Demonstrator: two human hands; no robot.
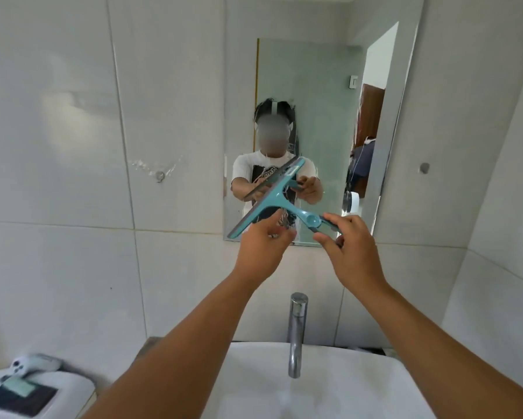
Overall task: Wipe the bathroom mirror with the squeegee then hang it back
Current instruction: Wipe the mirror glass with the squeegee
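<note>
Holding the teal squeegee (279, 196) up before the lower part of the mirror (314, 86), we pinch its handle end between the thumb and fingers of our right hand (349, 252). Our left hand (263, 246) sits just under the tilted blade, fingers curled; we cannot tell whether it touches. Below, faucet (296, 334) rises over sink (329, 388).

Two bare arms, no sleeves, no watch, no rings. Left hand (261, 247) and right hand (352, 249) with short nails. In the mirror (320, 71): a white T-shirt with short sleeves and a dark picture on the front, dark hair, a white band over the head.
</note>
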